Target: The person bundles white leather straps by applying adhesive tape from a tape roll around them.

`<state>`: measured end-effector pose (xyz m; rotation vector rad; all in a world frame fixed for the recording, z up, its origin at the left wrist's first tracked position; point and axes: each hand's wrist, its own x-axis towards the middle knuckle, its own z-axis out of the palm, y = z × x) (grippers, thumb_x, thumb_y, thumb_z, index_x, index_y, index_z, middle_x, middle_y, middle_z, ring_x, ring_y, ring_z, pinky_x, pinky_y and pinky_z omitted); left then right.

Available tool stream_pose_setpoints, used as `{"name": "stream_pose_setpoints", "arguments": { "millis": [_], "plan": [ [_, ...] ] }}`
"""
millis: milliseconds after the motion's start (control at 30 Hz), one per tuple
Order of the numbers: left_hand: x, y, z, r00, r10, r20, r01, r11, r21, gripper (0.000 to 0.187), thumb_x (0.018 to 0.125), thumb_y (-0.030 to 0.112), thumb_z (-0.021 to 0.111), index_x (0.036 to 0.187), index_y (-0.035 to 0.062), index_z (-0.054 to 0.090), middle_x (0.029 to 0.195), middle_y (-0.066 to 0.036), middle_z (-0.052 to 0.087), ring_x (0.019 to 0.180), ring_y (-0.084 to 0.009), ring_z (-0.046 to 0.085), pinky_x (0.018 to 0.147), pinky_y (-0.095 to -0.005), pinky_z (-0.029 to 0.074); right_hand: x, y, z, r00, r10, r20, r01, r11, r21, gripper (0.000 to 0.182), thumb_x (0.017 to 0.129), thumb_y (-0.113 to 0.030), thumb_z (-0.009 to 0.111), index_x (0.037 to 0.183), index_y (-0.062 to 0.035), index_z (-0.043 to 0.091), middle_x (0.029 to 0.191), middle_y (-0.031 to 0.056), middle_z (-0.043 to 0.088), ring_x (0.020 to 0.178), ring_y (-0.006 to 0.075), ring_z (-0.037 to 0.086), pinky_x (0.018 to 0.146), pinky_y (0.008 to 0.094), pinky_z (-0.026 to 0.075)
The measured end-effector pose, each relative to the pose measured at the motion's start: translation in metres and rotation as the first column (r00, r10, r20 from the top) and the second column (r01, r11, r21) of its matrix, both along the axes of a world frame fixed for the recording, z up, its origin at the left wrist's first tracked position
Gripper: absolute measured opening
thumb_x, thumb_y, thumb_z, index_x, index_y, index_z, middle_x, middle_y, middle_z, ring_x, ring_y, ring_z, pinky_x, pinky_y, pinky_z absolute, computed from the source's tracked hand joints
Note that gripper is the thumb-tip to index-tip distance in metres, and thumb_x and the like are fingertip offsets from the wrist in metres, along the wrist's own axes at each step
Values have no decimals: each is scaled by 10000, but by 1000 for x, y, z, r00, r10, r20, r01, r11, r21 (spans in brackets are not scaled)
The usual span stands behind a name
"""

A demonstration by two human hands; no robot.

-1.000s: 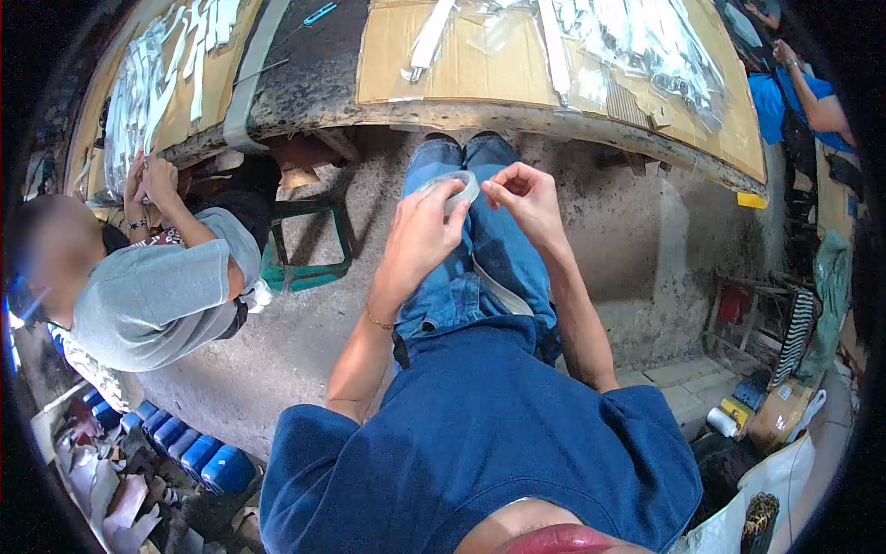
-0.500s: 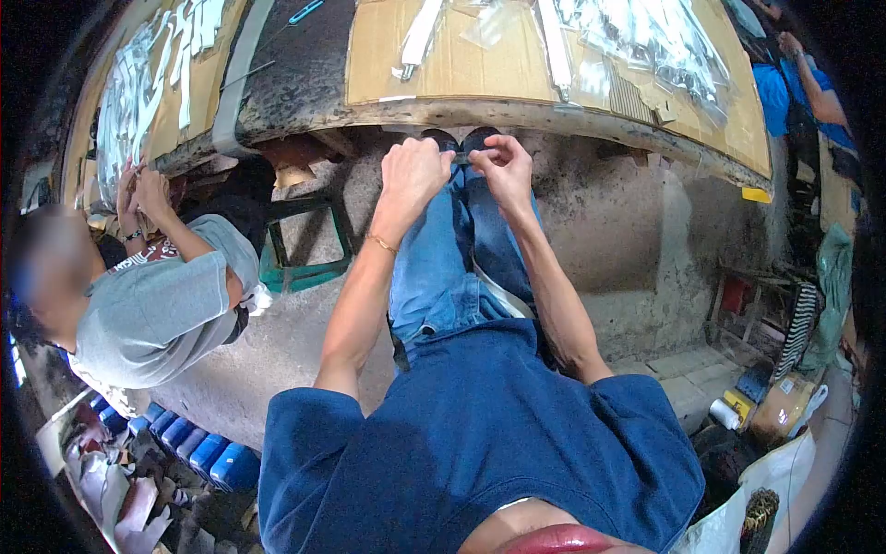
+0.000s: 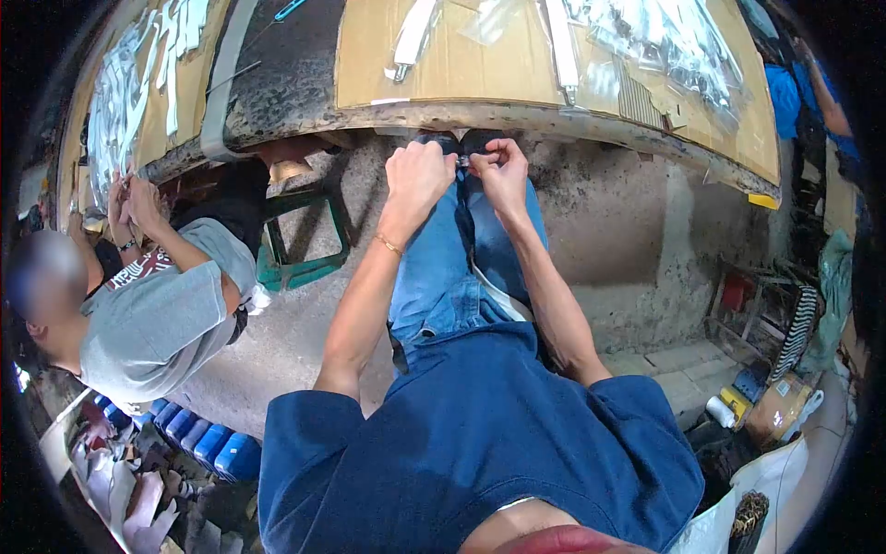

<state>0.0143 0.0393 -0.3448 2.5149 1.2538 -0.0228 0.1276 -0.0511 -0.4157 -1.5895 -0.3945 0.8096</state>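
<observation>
My left hand (image 3: 418,180) is closed in a fist, palm down, above my thighs. Facing it, my right hand (image 3: 503,180) pinches with thumb and forefinger. Between the two hands shows a small shiny piece, metal-looking (image 3: 464,161), gripped from both sides; its kind is too small to tell. Beyond the hands, on the table's cardboard, lie a white strap with a metal end (image 3: 415,37) and a second white strap (image 3: 561,46). Neither hand touches them.
A heap of clear plastic bags with white strips (image 3: 660,42) covers the cardboard's right part. A co-worker in a grey shirt (image 3: 166,305) sits at left, handling white strips (image 3: 115,115). A green stool (image 3: 305,272) stands between us. Blue containers (image 3: 212,443) line the floor.
My hands stay together, turning slightly, and the shiny piece between them shows more plainly now. The view has shifted a little. The co-worker's head and hands have moved slightly.
</observation>
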Motion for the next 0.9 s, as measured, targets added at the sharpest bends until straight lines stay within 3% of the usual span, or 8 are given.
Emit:
{"name": "stream_pose_setpoints", "arguments": {
  "millis": [233,333,433,500,600,667,700,900],
  "plan": [
    [4,22,-2,991,-133,3,129,958,-255,214,847,302,634,965,152,730,901,-207,691,879,-386,668,803,-464,532,12,5,4,998,-24,-59,25,1000,11,193,828,-3,669,968,43,544,731,94,660,684,164,692,610,277,562],
    [2,29,10,995,-83,47,92,965,-246,198,846,271,619,971,161,726,890,-203,690,876,-383,668,808,-457,529,15,3,19,998,-9,-69,9,1000,4,179,864,-19,661,989,39,548,785,96,656,709,184,698,620,291,576],
    [-12,28,13,987,-26,161,73,954,-291,200,854,235,618,973,102,708,845,-193,695,829,-318,696,770,-417,531,13,-10,41,947,39,-319,-10,996,90,235,894,-51,662,1092,7,548,938,100,627,775,209,693,639,304,577],
    [-25,21,18,943,67,326,55,934,-352,189,891,181,612,991,36,681,788,-130,699,697,-189,689,657,-341,521,10,-14,62,940,62,-335,-22,992,121,255,894,-59,666,1113,-1,548,963,96,623,796,209,692,653,304,577],
    [-40,9,34,852,242,463,16,874,-485,179,932,150,581,1005,17,675,760,-66,681,608,-109,601,568,-280,484,4,-15,78,926,133,-354,-70,980,187,341,864,-31,689,1167,-10,533,1060,86,599,877,210,683,708,303,575],
    [-46,1,48,830,281,482,19,849,-528,183,957,130,549,1029,8,665,744,-23,648,587,-59,513,520,-235,444,-3,-10,81,980,182,-78,-154,947,281,460,815,29,707,1220,-14,493,1132,96,577,909,213,680,743,301,573],
    [-48,-2,52,798,313,515,28,834,-551,179,953,121,551,1035,8,663,746,-26,651,583,-58,515,522,-235,446,-8,-7,97,972,223,-71,-199,948,248,584,764,75,720,1272,-24,450,1180,117,552,932,215,678,777,298,570],
    [-52,-9,62,749,315,584,24,867,-499,173,935,87,562,1062,13,654,769,-48,672,590,-59,538,522,-231,456,-25,11,123,961,237,140,-262,942,207,644,735,100,718,1300,-25,435,1157,140,553,883,195,684,702,278,582]
  ]
}}
